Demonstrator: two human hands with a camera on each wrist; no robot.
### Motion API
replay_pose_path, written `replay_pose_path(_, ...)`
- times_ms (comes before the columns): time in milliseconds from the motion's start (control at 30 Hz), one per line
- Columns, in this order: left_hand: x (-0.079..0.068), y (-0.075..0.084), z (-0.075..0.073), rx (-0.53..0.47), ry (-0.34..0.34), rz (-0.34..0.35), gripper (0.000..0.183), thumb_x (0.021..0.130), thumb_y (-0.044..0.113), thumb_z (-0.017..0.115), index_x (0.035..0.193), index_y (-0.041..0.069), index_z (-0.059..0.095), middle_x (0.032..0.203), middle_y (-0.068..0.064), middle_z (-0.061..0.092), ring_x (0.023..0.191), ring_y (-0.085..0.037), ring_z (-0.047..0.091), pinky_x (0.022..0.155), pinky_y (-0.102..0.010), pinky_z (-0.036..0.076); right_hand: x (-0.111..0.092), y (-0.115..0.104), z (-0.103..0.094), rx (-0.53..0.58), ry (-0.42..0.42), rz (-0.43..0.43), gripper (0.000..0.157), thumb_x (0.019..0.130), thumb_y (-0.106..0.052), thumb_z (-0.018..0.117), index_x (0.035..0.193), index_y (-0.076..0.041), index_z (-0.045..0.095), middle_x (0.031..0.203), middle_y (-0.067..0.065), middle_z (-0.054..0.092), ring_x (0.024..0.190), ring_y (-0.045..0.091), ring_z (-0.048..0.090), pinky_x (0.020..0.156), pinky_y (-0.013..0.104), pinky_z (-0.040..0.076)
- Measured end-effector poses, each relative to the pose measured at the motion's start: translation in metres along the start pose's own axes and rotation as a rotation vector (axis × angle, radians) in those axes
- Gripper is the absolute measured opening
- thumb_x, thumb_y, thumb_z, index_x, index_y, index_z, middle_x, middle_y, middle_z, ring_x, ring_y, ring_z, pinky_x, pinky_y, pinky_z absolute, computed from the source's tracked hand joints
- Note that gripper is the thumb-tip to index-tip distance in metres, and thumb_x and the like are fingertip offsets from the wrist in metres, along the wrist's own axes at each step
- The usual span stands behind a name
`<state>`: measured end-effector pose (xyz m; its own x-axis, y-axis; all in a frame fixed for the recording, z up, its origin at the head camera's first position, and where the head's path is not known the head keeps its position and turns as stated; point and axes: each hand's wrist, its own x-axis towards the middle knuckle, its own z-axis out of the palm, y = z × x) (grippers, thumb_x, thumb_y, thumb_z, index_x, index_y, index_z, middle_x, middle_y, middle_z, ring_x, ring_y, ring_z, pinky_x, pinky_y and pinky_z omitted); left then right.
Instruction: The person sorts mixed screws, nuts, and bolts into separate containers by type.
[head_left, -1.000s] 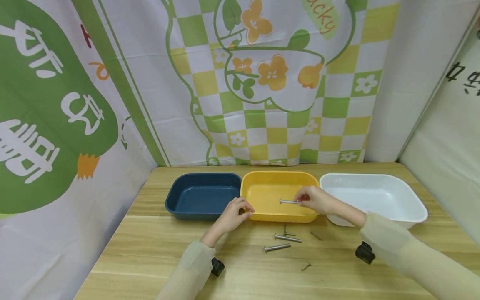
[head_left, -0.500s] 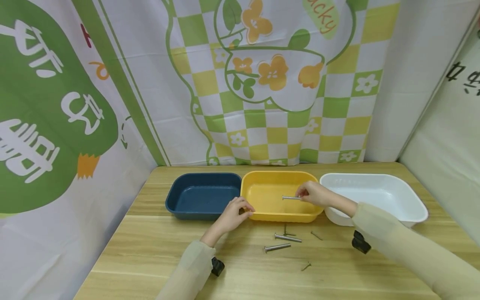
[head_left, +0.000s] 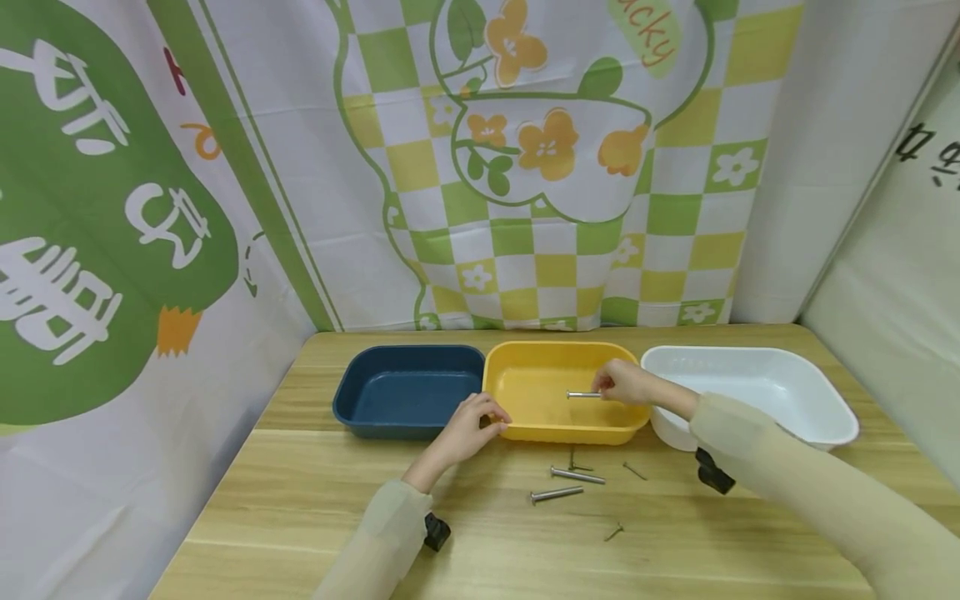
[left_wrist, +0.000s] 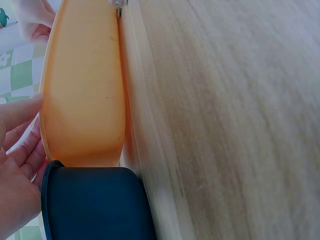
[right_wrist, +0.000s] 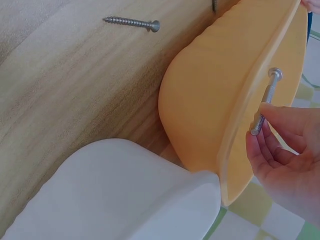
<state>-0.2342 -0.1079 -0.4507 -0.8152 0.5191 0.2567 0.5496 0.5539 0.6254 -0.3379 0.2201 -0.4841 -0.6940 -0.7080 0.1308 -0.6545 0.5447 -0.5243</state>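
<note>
My right hand (head_left: 624, 386) pinches a silver bolt (head_left: 583, 394) over the right part of the yellow bin (head_left: 525, 432). In the right wrist view, the bolt's round head points away from the fingers and its threaded end (right_wrist: 257, 124) lies between thumb and fingertips. At the front left corner of the same bin, my left hand (head_left: 468, 427) rests its fingertips on the rim. The left wrist view shows those fingers (left_wrist: 22, 112) fairly straight along the edge, close to the dark blue bin (left_wrist: 100, 200).
Two large bolts (head_left: 577, 475) (head_left: 557, 494) lie on the wooden table (head_left: 300, 517), with small screws (head_left: 634, 471) (head_left: 614, 532) around them. The dark blue bin stands left of the yellow one, a white bin (head_left: 832, 417) to the right. Printed curtains hang behind.
My right hand has shifted slightly up and away over the yellow bin, still pinching the bolt; its forearm has swung left. The left hand stays at the rim.
</note>
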Motion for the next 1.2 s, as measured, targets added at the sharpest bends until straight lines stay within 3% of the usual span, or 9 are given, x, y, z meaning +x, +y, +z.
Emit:
replay_pose_path(100,0.0,0.0,0.0,-0.002,-0.001,0.003,0.007,0.084,0.017,0.061,0.087,0.014,0.065,0.085,0.004,0.053,0.079,-0.012,0.043,0.076,-0.031,0.033,0.007,0.053,0.02,-0.021,0.012,-0.055,0.004,0.077,-0.008,0.063,0.079,-0.008,0.066,0.067,-0.002,0.057,0.058,0.009,0.046,0.049,0.024,0.036)
replay_pose_path(167,0.0,0.0,0.0,-0.003,-0.002,0.004,0.006,0.084,0.017,0.061,0.087,0.014,0.066,0.084,0.004,0.053,0.079,-0.012,0.043,0.076,-0.031,0.033,0.008,0.052,0.02,-0.026,0.01,-0.049,0.006,0.076,-0.005,0.062,0.078,-0.009,0.066,0.066,-0.003,0.057,0.058,0.009,0.046,0.048,0.024,0.036)
replay_pose_path(367,0.001,-0.001,0.0,-0.001,0.001,0.009,0.006,0.083,0.016,0.061,0.087,0.014,0.066,0.084,0.004,0.052,0.08,-0.012,0.043,0.076,-0.031,0.033,-0.001,-0.058,-0.018,0.025,-0.035,0.09,0.006,0.072,0.001,0.06,0.074,0.001,0.066,0.066,0.006,0.06,0.06,0.015,0.05,0.053,0.028,0.042)
replay_pose_path(467,0.001,-0.001,0.0,0.0,0.002,0.013,0.006,0.083,0.016,0.061,0.087,0.013,0.066,0.084,0.004,0.052,0.08,-0.012,0.044,0.076,-0.031,0.033,-0.003,-0.064,-0.017,0.008,-0.037,0.082,0.009,0.071,0.004,0.059,0.075,0.002,0.066,0.068,0.007,0.061,0.062,0.016,0.052,0.056,0.027,0.044)
replay_pose_path(533,0.001,-0.001,0.0,0.001,0.0,0.013,0.007,0.084,0.016,0.061,0.088,0.013,0.066,0.084,0.004,0.052,0.08,-0.013,0.044,0.076,-0.031,0.033,0.002,-0.023,0.0,0.007,-0.008,-0.006,0.01,0.071,0.002,0.058,0.075,-0.003,0.067,0.067,0.002,0.061,0.06,0.012,0.051,0.053,0.023,0.041)
replay_pose_path(700,0.0,0.0,0.0,0.005,-0.004,0.01,0.007,0.084,0.016,0.061,0.088,0.013,0.066,0.085,0.004,0.053,0.081,-0.013,0.044,0.076,-0.031,0.034,0.02,0.09,0.045,-0.048,0.003,0.0,0.016,0.069,-0.001,0.059,0.074,-0.013,0.068,0.066,-0.004,0.06,0.06,0.008,0.051,0.051,0.022,0.04)
replay_pose_path(800,0.0,0.0,0.0,0.002,-0.003,0.007,0.007,0.084,0.015,0.061,0.087,0.013,0.066,0.085,0.003,0.053,0.081,-0.014,0.044,0.076,-0.031,0.034,0.024,0.117,0.059,-0.106,0.016,0.043,0.019,0.067,0.002,0.058,0.075,-0.011,0.068,0.068,-0.001,0.061,0.062,0.011,0.053,0.054,0.024,0.043)
replay_pose_path(1100,0.0,0.0,0.0,0.008,0.0,0.007,0.008,0.084,0.015,0.061,0.088,0.012,0.066,0.085,0.002,0.053,0.081,-0.014,0.044,0.076,-0.031,0.034,0.021,0.11,0.059,-0.06,-0.005,0.052,0.017,0.071,0.0,0.058,0.075,-0.012,0.068,0.068,-0.002,0.06,0.063,0.01,0.051,0.053,0.024,0.041)
replay_pose_path(1200,0.0,0.0,0.0,0.01,-0.001,0.004,0.008,0.084,0.016,0.061,0.088,0.012,0.066,0.085,0.002,0.053,0.081,-0.014,0.044,0.076,-0.03,0.034,0.018,0.085,0.049,-0.063,-0.014,0.085,0.012,0.071,0.0,0.059,0.075,-0.008,0.068,0.069,0.001,0.061,0.064,0.013,0.052,0.055,0.026,0.043)
